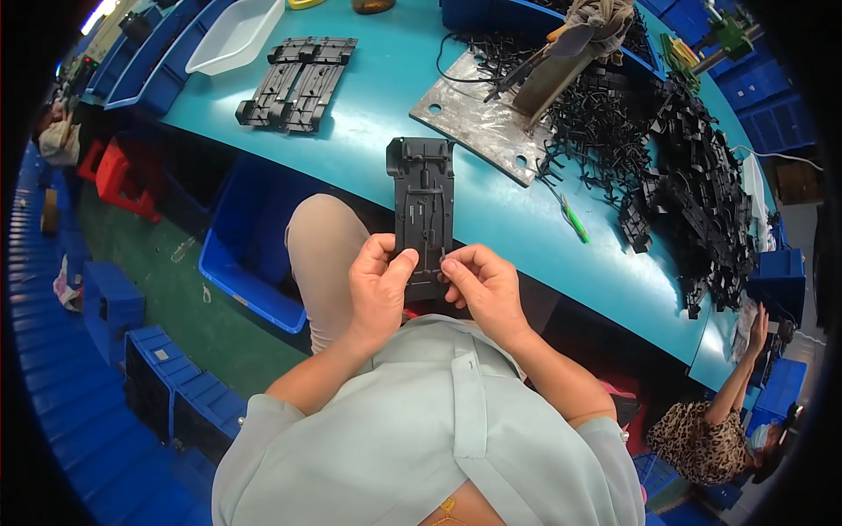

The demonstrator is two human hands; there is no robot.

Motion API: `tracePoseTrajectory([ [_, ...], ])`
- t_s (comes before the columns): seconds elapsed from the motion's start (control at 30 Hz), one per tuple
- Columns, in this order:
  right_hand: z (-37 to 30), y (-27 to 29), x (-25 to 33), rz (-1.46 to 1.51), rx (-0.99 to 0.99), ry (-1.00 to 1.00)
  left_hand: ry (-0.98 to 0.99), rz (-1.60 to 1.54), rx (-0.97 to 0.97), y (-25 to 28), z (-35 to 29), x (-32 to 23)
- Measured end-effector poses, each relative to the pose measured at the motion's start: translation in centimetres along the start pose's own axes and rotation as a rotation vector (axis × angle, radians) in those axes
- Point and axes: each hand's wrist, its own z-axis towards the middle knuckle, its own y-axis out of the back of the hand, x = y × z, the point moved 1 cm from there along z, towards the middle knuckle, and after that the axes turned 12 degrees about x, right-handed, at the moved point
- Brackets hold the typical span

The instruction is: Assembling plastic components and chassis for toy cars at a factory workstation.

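Note:
Held above my lap at the table's near edge is a long black moulded plastic part (424, 197), its ribbed face up and its far end pointing away from me. My left hand (379, 289) grips its lower left side, the thumb lying on top. At its lower right edge, the thumb and forefinger of my right hand (484, 287) are pinched together; whether a smaller piece sits between them is hidden. Similar black parts (298, 83) lie side by side on the table at the far left.
On the blue-green table (373, 110) stands a metal plate (474, 123) with an upright post. Beside it lie a green-handled slim tool (574, 219), thin black pieces (596, 145) and a heap of black parts (693, 184). A white tray (235, 35) is far left; a co-worker (710, 430) is right.

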Motion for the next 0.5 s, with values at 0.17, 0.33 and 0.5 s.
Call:
tracePoseTrajectory([
  [0.17, 0.55, 0.19, -0.09, 0.112, 0.036, -0.032, -0.074, 0.077, 0.022, -0.07, -0.18, -0.04],
  [0.33, 0.64, 0.1, -0.29, 0.182, 0.04, -0.06, -0.1, 0.068, 0.031, -0.29, -0.58, -0.3],
  [0.5, 0.79, -0.03, -0.41, 0.159, 0.038, -0.056, -0.101, 0.115, 0.008, -0.78, -0.78, -0.89],
])
